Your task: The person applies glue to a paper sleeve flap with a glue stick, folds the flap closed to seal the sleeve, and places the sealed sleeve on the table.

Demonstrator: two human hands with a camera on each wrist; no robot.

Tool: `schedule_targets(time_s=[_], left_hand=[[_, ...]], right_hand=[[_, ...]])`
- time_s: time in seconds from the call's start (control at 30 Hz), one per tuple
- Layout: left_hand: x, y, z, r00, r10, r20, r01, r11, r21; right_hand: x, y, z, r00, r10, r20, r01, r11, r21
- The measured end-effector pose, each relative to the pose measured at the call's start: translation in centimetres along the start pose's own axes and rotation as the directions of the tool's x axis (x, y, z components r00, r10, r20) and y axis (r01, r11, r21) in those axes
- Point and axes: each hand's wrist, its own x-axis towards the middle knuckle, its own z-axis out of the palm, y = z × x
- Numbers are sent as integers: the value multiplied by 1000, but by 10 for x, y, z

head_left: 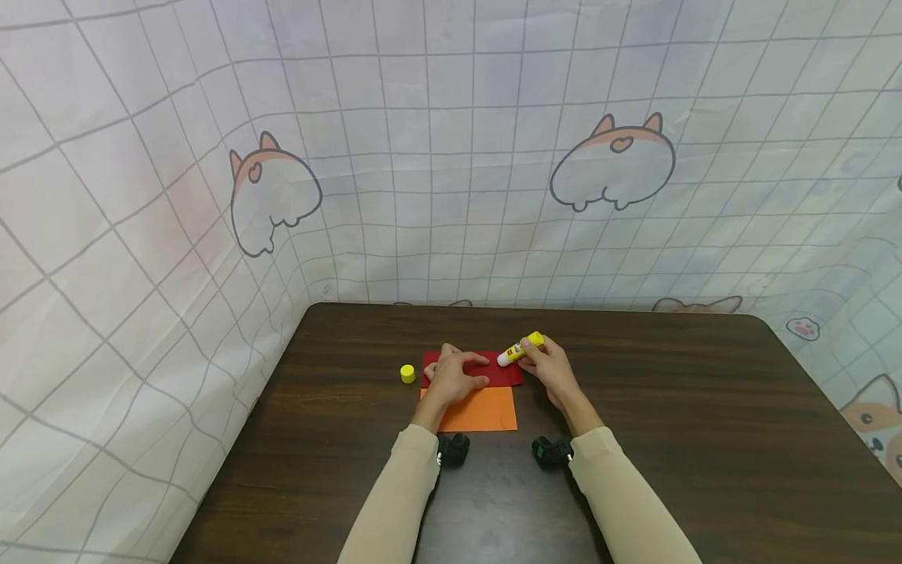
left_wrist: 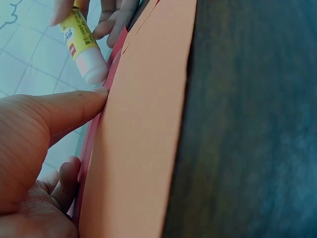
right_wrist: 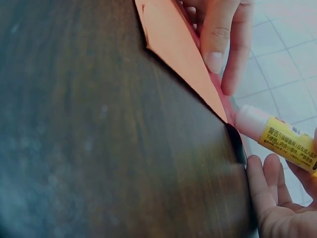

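Already has cap (head_left: 407,374) off, at left; pinches glue stick (head_left: 519,351) in fingers of right hand (head_left: 553,371), tip at right end of red paper (head_left: 503,377); rests left hand (head_left: 451,379), fingers apart, on it; apparently mid-gluing, unfinished.

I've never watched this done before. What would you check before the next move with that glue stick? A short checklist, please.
1. Glue stick uncapped: ok, the yellow cap sits apart on the table.
2. Glue stick in hand: ok, the right hand holds it.
3. White end facing the red paper: ok.
4. Red paper steadied: ok, the left hand rests on it.
5. White end touching the red paper: cannot tell.
6. Glue showing at the white end: cannot tell, too blurred.
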Motion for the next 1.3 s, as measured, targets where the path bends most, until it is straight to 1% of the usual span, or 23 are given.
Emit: schedule_targets(time_s=[0.13,0.23,0.43,0.9,1.0,1.2,1.3], left_hand=[[0,0,0,1000,0,1,0,1000,3],[-1,0,0,1000,-1,2,1,1000,0],[-1,0,0,1000,-2,2,2,1000,5],[0,0,0,1000,7,8,-7,1000,5],[0,0,0,1000,3,8,-3,1000,10],[0,0,1,1000,5,2,-5,1000,23],[-1,0,1,1000,12,-1,-12,1000,27]], right_hand=[[9,11,-1,1000,0,-15,0,1000,6],[10,15,0,1000,-1,-24,0,1000,-5],[11,16,0,1000,4,-29,-4,1000,-12],[10,16,-1,1000,30,-2,-30,1000,-10],[7,11,-2,999,41,14,-41,999,-7],[-16,-16,1,998,40,39,-39,999,-32],[-16,-16,1,998,39,41,-37,999,-38]])
